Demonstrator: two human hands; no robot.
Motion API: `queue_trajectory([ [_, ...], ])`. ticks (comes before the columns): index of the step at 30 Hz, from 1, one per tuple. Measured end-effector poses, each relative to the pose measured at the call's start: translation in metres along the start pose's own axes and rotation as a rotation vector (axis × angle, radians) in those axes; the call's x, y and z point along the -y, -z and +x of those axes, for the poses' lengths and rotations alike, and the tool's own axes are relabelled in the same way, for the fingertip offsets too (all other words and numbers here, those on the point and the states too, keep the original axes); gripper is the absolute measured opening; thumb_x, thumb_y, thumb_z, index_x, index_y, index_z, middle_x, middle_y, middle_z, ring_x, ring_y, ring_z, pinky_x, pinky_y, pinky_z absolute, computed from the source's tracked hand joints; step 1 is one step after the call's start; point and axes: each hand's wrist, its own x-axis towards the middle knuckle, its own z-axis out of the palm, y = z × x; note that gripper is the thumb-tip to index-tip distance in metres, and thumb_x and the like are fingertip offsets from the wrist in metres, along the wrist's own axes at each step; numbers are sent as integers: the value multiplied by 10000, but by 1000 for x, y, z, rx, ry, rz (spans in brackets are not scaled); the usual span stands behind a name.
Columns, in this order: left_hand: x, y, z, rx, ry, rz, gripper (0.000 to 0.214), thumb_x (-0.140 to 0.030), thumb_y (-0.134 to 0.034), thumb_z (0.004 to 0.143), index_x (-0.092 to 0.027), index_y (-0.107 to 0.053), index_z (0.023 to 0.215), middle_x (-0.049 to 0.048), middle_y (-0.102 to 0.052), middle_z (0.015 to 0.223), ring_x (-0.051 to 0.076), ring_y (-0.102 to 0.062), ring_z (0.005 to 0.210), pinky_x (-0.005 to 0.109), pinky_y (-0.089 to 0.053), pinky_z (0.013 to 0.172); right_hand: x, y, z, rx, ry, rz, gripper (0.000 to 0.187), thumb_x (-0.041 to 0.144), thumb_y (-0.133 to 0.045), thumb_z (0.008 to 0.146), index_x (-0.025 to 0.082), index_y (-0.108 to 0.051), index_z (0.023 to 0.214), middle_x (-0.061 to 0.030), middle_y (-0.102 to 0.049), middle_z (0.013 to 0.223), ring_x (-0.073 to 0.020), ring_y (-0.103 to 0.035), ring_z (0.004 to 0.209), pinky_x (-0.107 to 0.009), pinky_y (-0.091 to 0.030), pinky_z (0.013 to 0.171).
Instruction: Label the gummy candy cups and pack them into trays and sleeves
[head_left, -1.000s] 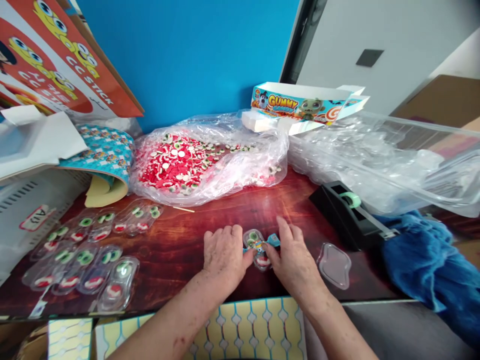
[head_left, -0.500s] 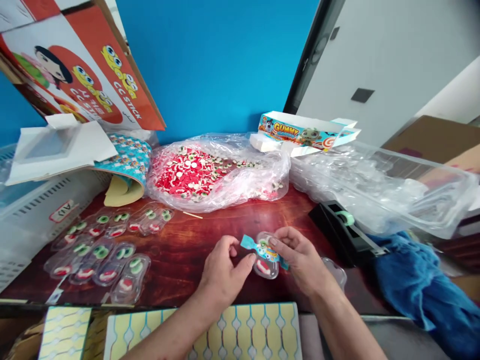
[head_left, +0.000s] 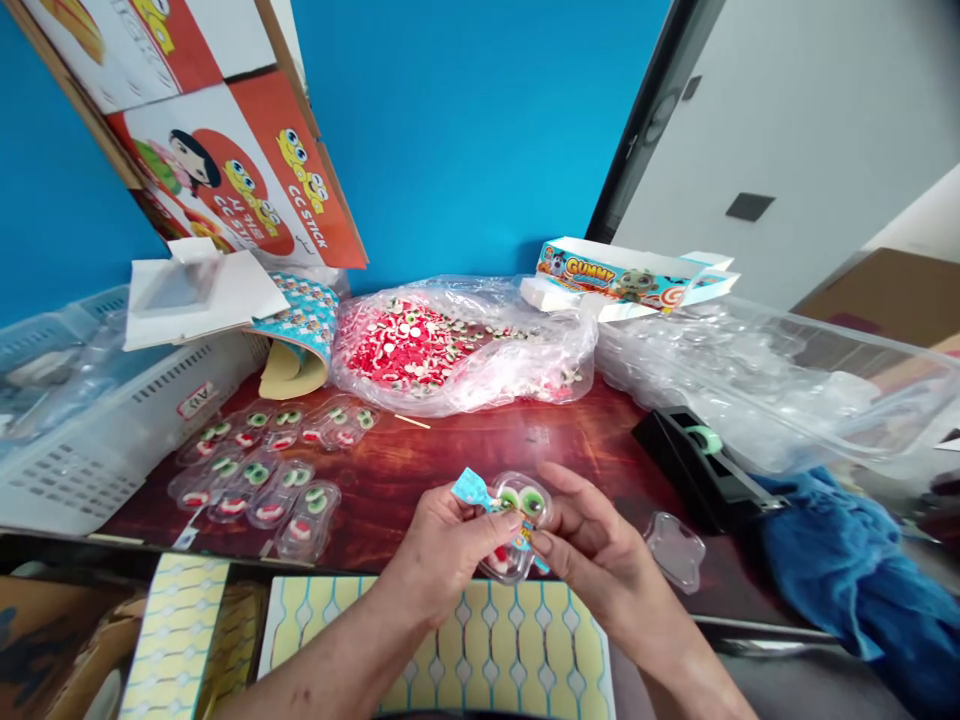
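Between my hands is a small clear plastic candy pack, tilted, with two green gummy eyes in its upper part and a red and white gummy in its lower part. A blue printed sticker strip crosses its narrow middle, its left end sticking out free. My left hand pinches the pack, thumb pressed on the strip. My right hand has its thumb and curled fingers at the pack's right edge, by the strip's other end. To the right lies a clear plastic shell.
Several filled candy packs lie in rows at left, beside a white basket. A bag of loose gummies sits behind. At right are a tape dispenser, a clear bin and a blue cloth. Sticker sheets lie in front.
The pack has turned and come slightly nearer, showing both green eyes. My left thumb has moved onto the strip, and my right fingers have shifted from its top to the right edge.
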Motion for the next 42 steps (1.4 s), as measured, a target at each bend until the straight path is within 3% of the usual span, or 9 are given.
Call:
queue_trajectory([
  [3,-1,4,-3,-20,22,-8,304,-372,-757,557,-103,-624,605,17,-584,518,76,-478,419,197,-372,432,-1,4,1,21,91,-217,526,296,-573,801,292,-375,1288,25,-589,722,-127,-555,632,-273,-463,585],
  [5,1,7,-3,-139,4,-26,314,-369,-770,529,-102,-637,625,19,-600,542,71,-478,425,189,-373,425,1,3,1,-249,244,-525,530,316,-612,752,260,-447,1252,-20,-610,812,-172,-570,717,-335,-482,654],
  [8,5,7,-4,-310,-86,-26,298,-355,-782,517,-112,-622,583,5,-598,532,64,-475,434,181,-386,439,5,-8,-6,-663,429,-880,237,304,-616,737,208,-641,952,-72,-622,863,-215,-570,803,-376,-472,742],
  [13,12,-3,-12,-282,-139,-105,289,-345,-779,551,-135,-664,712,3,-644,610,102,-556,524,220,-466,535,-2,-42,-16,-418,171,-597,176,346,-579,778,193,-665,767,-51,-650,717,-178,-599,637,-310,-496,608],
  [16,18,-11,-17,-243,-119,-177,331,-366,-774,566,-137,-682,787,32,-678,703,134,-597,608,250,-487,597,-14,-56,-14,-424,5,-168,227,385,-585,782,186,-650,870,-54,-674,778,-179,-621,683,-308,-516,639],
  [20,21,-13,-18,-171,-81,-117,353,-416,-737,611,-127,-689,808,42,-671,714,143,-596,649,246,-470,609,-25,-60,-10,-493,2,185,279,398,-621,756,179,-625,929,-74,-683,888,-197,-635,765,-324,-530,667],
  [26,12,3,-13,-212,-92,-127,303,-377,-743,613,-152,-655,796,-8,-618,666,84,-524,580,210,-417,586,-29,-45,-9,-634,62,169,302,348,-681,714,206,-646,977,-69,-685,945,-204,-631,853,-372,-505,794],
  [32,13,-2,-8,-61,103,-365,306,-385,-736,596,-123,-586,646,-12,-541,529,74,-463,449,214,-363,472,-17,-51,-8,-585,59,254,279,368,-721,651,203,-689,875,-85,-704,832,-211,-647,684,-375,-538,644],
  [42,12,4,-4,133,257,-229,251,-359,-687,658,-141,-580,720,-48,-463,470,43,-365,354,184,-326,374,-32,-48,-19,-551,9,79,303,389,-629,755,235,-649,1016,-47,-692,873,-190,-641,749,-335,-536,682],
])
